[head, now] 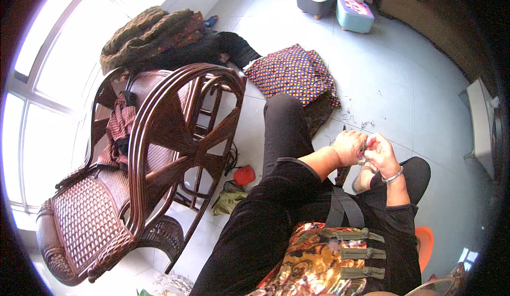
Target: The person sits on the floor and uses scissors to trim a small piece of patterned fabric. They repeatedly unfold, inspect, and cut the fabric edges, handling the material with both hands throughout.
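Note:
My left hand [350,147] and my right hand [380,154] meet above my lap, near my lower legs. Their fingers close on a small, dark, patterned item [362,151] between them; it is too small to identify. A metal bangle [393,175] circles the right wrist. Just below the left hand is a dark, narrow, pointed object [342,174], partly hidden; whether it is held cannot be told. Dark thread-like scraps [364,124] lie on the floor beyond the hands. A cloth with a colourful checked pattern [293,74] lies on the floor past my knee.
A dark rattan chair [159,148] with a striped garment [118,130] stands at left. Behind it is a heap of clothes and quilted fabric [155,37]. Two small stools [316,3] [354,16] stand at the top. A red item [244,175] lies beside the chair; an orange plastic object [424,245] is at lower right.

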### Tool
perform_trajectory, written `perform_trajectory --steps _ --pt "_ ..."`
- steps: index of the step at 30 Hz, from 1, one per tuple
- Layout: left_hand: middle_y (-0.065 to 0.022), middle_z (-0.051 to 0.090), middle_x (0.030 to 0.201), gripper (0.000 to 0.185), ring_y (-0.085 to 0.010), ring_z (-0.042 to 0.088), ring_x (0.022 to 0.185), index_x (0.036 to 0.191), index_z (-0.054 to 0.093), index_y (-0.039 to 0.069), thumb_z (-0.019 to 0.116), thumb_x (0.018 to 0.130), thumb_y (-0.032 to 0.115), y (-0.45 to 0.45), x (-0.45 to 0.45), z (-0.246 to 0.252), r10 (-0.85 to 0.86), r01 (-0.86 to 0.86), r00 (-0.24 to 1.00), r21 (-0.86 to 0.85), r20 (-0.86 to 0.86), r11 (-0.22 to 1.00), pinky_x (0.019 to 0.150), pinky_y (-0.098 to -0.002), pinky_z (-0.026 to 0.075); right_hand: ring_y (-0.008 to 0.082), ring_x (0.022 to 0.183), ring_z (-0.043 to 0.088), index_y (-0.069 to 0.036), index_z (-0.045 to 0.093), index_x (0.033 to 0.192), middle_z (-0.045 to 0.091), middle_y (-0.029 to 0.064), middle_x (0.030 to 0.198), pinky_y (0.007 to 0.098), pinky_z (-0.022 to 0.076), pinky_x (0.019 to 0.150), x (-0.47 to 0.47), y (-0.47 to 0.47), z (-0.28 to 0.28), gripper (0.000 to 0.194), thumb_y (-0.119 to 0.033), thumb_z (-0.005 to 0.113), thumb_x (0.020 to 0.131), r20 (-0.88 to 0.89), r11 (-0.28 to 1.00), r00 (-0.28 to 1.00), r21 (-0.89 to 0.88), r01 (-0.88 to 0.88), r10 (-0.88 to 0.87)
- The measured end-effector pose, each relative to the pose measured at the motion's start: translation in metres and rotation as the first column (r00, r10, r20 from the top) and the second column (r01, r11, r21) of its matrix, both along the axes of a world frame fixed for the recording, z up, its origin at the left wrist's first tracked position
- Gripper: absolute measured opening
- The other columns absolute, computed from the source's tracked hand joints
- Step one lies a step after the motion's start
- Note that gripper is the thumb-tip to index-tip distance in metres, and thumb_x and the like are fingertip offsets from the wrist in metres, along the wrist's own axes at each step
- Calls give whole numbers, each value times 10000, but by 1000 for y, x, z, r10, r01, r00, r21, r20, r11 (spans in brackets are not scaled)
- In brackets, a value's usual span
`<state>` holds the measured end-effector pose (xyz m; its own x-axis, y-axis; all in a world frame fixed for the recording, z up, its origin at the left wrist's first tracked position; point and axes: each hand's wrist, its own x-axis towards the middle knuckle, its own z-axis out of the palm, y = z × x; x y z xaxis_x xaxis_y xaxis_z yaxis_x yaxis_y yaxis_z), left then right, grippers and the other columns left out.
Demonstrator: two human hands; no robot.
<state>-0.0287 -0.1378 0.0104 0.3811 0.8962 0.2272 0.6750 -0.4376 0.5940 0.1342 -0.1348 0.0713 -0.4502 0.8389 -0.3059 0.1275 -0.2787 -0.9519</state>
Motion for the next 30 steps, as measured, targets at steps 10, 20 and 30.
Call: perform_trajectory --steps 10,20,30 --pt "-126 686 925 364 -317 676 868 1043 598 144 723 743 306 4 -8 4 -2 -20 996 -226 -94 974 737 -423 535 65 457 437 -73 516 991 559 29 762 207 357 379 3 -1 5 191 -67 633 840 -188 989 980 -127 -82 57" --pt "-53 676 974 486 -123 625 876 1102 614 -33 853 700 99 12 -23 39 341 390 631 -665 697 637 822 -274 507 6 489 381 -69 543 980 519 -48 742 155 288 417 30 22 15 136 -75 639 883 -324 960 906 -158 232 -273" --pt "-38 689 965 443 -120 638 837 1094 634 -5 841 710 76 10 -26 43 383 445 530 -632 757 634 805 -275 517 17 544 403 -66 553 961 556 -24 795 154 313 483 31 22 11 145 -93 658 866 -349 959 894 -129 251 -281"
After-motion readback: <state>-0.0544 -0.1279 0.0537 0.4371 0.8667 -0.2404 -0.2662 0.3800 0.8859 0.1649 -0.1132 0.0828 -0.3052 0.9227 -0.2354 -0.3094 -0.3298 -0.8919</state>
